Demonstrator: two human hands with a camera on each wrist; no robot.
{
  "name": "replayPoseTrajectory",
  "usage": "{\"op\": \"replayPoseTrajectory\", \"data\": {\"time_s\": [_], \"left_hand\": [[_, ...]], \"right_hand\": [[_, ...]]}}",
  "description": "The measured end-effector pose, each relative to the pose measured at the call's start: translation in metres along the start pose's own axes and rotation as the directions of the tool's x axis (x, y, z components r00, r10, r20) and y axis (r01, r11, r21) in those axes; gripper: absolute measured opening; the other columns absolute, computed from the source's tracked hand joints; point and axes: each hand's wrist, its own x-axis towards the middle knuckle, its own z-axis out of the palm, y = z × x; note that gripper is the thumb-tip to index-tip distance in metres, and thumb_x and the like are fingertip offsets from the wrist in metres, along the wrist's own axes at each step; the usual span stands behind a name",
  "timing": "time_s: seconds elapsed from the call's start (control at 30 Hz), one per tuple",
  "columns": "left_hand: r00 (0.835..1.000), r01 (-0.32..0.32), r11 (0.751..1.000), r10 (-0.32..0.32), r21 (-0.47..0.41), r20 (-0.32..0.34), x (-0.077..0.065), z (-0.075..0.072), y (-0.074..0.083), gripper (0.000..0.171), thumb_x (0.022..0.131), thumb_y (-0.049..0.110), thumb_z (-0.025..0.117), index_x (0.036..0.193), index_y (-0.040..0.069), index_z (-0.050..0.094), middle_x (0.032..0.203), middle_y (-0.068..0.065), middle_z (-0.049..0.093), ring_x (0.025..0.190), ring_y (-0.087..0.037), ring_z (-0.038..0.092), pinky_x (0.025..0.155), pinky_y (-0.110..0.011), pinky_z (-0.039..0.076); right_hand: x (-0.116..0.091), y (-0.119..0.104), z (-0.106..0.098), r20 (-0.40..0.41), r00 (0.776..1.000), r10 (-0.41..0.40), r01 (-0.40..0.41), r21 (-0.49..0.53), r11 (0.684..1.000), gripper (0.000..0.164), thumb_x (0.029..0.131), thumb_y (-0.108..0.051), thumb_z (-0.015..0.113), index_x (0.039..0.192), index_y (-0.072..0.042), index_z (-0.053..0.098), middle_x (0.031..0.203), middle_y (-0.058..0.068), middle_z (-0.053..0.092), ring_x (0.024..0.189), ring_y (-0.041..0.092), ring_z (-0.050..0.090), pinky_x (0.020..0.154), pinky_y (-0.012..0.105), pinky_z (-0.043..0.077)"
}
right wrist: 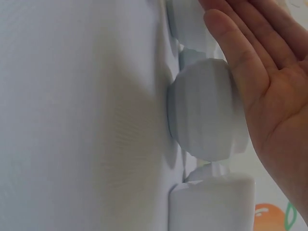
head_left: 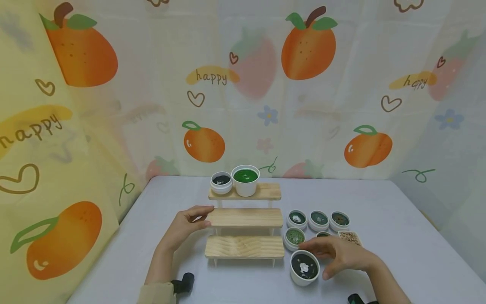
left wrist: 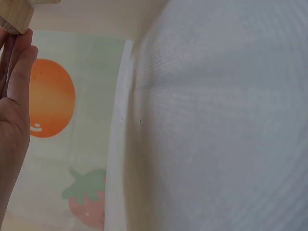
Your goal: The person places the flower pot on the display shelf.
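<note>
Backdrop point(head_left: 243, 25) fills the rear, cut off by the frame. White table point(head_left: 125, 270), near edge out of frame. One wooden stand point(head_left: 245, 217), three tiers, middle of table. Left hand point(head_left: 186, 223): thumb and fingers pinching the left end of the middle tier; only partly in its wrist view. Right hand point(head_left: 338, 252): fingers spread from thumb, holding nothing, right beside the dark-filled cup; can't tell if fingertips touch it. Two tall white cups: dark-filled cup point(head_left: 304, 270) with a white patch, on table right of the bottom tier; green-filled cup point(head_left: 246, 181) on top tier. Six low pots: black-filled pot point(head_left: 221, 181) on top tier; back row of three pots point(head_left: 318, 219) right of stand; green-flecked pot point(head_left: 295, 237) in front; one pot point(head_left: 323, 234) mostly hidden behind right hand. One square tray point(head_left: 350, 237) of beige bits, partly covered by that hand.
</note>
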Motion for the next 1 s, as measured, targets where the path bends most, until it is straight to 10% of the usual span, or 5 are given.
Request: {"op": "replayPoseTrajectory", "data": {"time_s": [1.0], "left_hand": [[1.000, -0.001, 1.000, 0.001, -0.004, 0.003, 0.0003, 0.0000, -0.0001, 0.048, 0.081, 0.023, 0.081, 0.126, 0.012, 0.068, 0.130, -0.008, 0.066, 0.114, 0.004, 0.059, 0.103, -0.010, 0.043]], "right_hand": [[0.0092, 0.0034, 0.0072, 0.007, 1.000, 0.027, -0.027, -0.054, 0.998, 0.069, 0.079, -0.006, 0.079, 0.140, 0.002, 0.047, 0.140, 0.020, 0.057, 0.125, 0.002, 0.057, 0.104, 0.013, 0.044]]}}
